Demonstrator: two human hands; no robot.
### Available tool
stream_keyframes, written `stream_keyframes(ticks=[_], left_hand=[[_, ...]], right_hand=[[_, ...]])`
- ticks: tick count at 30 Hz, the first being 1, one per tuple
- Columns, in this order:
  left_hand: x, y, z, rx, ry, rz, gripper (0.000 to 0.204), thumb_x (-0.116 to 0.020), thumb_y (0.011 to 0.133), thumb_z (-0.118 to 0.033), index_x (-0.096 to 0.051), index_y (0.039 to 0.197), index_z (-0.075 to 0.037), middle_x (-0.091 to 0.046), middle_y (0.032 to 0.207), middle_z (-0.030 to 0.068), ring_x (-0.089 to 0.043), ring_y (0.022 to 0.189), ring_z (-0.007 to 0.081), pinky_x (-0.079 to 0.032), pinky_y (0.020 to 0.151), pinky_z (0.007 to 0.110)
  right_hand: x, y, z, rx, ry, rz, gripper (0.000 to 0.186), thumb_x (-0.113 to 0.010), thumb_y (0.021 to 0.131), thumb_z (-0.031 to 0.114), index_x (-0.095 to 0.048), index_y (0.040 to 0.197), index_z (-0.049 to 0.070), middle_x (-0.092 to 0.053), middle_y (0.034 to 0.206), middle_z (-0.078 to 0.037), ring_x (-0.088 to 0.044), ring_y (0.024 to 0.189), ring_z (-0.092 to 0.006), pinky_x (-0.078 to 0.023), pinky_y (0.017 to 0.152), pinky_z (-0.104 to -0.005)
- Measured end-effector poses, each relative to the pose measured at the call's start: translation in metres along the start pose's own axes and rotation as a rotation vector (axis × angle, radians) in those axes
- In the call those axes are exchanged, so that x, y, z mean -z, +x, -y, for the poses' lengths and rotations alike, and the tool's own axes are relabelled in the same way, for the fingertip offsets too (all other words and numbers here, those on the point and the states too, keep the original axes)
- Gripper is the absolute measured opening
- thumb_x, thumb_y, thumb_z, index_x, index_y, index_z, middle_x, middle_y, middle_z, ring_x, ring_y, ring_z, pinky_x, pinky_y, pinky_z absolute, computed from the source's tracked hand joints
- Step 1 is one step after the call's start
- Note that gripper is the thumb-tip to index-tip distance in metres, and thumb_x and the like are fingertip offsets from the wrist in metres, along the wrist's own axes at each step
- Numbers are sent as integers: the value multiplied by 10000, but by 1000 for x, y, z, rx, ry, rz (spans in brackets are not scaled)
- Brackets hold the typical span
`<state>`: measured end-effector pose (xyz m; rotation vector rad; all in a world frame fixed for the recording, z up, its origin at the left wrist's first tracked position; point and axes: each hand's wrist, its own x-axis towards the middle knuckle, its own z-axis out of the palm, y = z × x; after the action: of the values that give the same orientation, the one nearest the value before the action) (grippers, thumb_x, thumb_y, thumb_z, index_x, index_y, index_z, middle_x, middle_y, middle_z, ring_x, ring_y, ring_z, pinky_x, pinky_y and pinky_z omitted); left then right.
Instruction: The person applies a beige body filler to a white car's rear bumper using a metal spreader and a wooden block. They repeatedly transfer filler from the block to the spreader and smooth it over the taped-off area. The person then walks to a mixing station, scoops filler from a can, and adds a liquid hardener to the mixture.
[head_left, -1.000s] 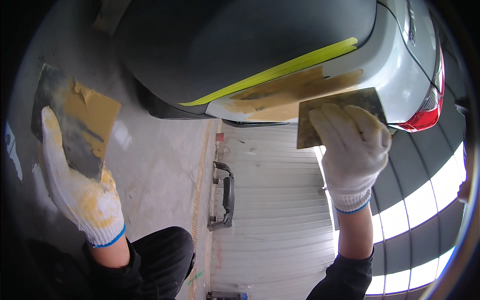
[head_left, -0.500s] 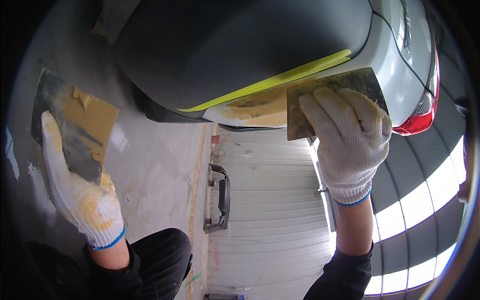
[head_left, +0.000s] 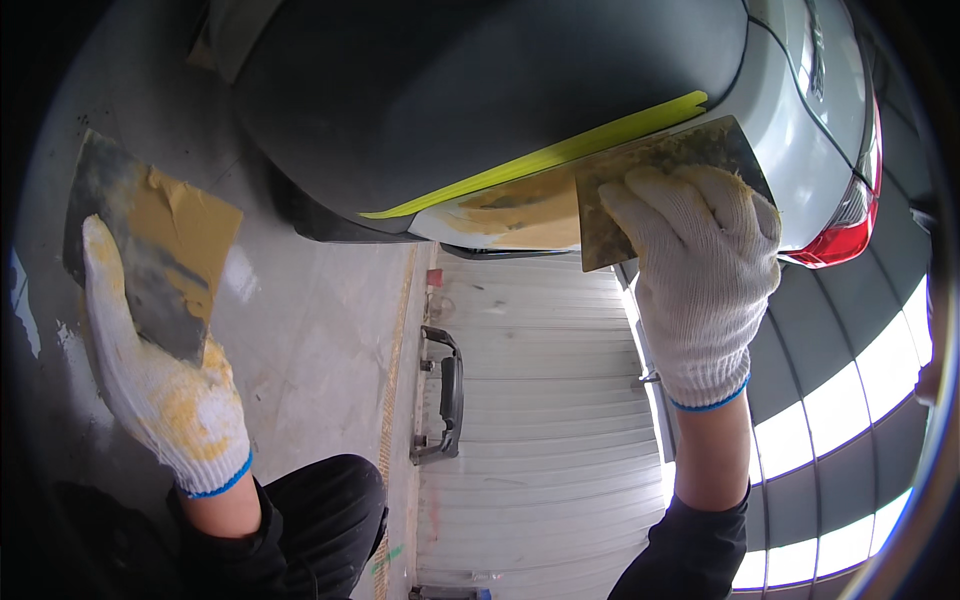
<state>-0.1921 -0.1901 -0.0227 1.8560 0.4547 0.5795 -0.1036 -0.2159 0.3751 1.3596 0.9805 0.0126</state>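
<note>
In my gloved right hand [head_left: 705, 265] is a flat dark spreader [head_left: 610, 225], its blade lying against the light-coloured car panel [head_left: 775, 140]. A patch of tan filler [head_left: 530, 215] runs along the panel to the left of that blade. Yellow-green masking tape [head_left: 560, 155] borders the patch from above, beside a dark grey surface [head_left: 480, 90]. My left hand [head_left: 175, 400], in a filler-stained white glove, grips a second flat plate [head_left: 150, 270] low at the left, thumb on its face. A thick smear of tan filler [head_left: 185, 225] covers one side of that plate.
A red tail light [head_left: 835, 245] sits at the car's right corner. Beyond the car, a black bumper-like part [head_left: 447, 395] lies by the ribbed white wall [head_left: 540, 400]. Grey floor [head_left: 310, 330] spreads below my left hand, and my bent knee [head_left: 335, 500] is near.
The right hand's spreader has shifted slightly up along the panel and tilted a little. My left hand with its plate has barely moved.
</note>
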Motion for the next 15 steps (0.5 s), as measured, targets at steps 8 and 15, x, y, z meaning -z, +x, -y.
stream_keyframes(ticks=[8,15], left_hand=[[6,7,-11,128,-113,2,691,-701,1066,-414,-521,1593,-7,-661,1513,190,-670,1354,398,-533,1164,501],[5,8,-5,74,-74,-17,732,-662,1076,-494,-514,1604,-10,-638,1547,184,-649,1383,399,-542,1152,496]], right_hand=[[2,-20,2,-16,-20,15,414,-787,686,253,-810,1090,162,-701,1159,72,-614,1141,-151,-567,924,-353],[23,-24,-23,-25,-51,-86,327,-768,679,295,-836,977,179,-724,1120,95,-643,1081,-123,-585,871,-325]])
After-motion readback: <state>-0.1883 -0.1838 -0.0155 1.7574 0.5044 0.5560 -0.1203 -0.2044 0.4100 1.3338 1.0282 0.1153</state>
